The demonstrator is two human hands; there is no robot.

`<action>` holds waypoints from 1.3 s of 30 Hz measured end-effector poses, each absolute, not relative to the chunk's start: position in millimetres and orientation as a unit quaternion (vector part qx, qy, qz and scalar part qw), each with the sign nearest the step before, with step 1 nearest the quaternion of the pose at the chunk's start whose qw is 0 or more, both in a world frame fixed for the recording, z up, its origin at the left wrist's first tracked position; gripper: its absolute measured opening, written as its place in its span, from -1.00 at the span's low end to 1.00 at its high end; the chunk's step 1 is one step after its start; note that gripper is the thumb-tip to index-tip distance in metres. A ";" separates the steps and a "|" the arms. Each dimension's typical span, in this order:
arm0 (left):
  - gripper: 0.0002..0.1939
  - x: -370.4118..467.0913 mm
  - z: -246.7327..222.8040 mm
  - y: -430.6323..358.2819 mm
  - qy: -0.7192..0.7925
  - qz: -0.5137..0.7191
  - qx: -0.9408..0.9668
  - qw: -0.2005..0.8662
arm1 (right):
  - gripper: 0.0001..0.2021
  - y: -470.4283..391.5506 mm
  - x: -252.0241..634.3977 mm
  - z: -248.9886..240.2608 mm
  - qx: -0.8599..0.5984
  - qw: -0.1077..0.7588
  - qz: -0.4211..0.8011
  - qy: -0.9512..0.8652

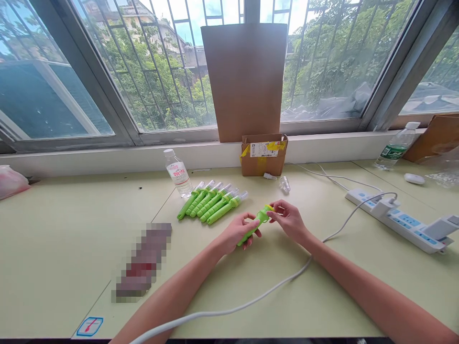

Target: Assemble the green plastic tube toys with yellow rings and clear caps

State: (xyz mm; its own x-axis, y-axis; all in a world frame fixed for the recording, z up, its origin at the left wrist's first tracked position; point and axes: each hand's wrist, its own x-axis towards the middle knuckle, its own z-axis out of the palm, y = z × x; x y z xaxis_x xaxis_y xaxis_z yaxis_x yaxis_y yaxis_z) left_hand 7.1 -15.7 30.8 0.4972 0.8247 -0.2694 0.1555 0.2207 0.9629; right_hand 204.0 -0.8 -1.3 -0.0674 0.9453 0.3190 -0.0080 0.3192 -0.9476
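Observation:
My left hand [237, 232] is wrapped around a bright green flashlight-shaped handle [263, 216], which tilts up to the right. The fingers of my right hand [289, 220] are pinched at the handle's wide end, by its yellow ring. Whether they also hold some small part is hidden. Just beyond my left hand, several similar green handles [215, 203] with clear caps lie side by side on the table. Two loose clear pieces rest near the box: a small capped one [269, 176] and a clear plastic cap [285, 185].
Behind the row stands a water bottle [178, 173]; a small cardboard box [264, 160] is against the sill. A white power strip [398, 220] lies right, its cable [251, 302] crossing under my right forearm. Left is a blurred dark object [145, 260]; another bottle [396, 147] stands far right.

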 end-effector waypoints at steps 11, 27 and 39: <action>-0.58 13.5 17.6 -13.0 0.445 0.352 0.567 0.597 | -0.69 -3.6 203.5 1.5 -0.378 0.571 0.406 -0.605; -0.57 13.0 15.4 -12.3 0.432 0.311 0.642 0.551 | -0.71 -5.5 201.0 -3.2 -0.420 0.551 0.339 -0.636; -0.69 12.9 20.1 -14.7 0.457 0.339 0.630 0.528 | -0.72 -5.2 200.0 -6.5 -0.404 0.563 0.325 -0.644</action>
